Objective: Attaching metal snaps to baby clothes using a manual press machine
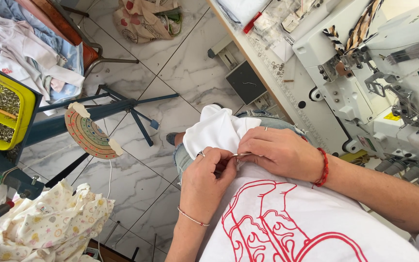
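White garment (219,128) bunched on lap, frame centre, under both hands. Left hand (204,179) fingers curled, pinching small metal tool (241,155) against cloth. Right hand (280,153) just beside, fingers pressed on fabric, pinching fold at tool tip. Sewing machine (364,73) on desk (263,63), upper right. Yellow tray (18,121) at left edge.

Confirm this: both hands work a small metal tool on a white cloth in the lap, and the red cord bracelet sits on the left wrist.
Not quite. The head view shows the red cord bracelet on the right wrist; the left wrist wears a thin beaded one. The rest holds: the left hand and right hand work a small metal tool on the white cloth in the lap.
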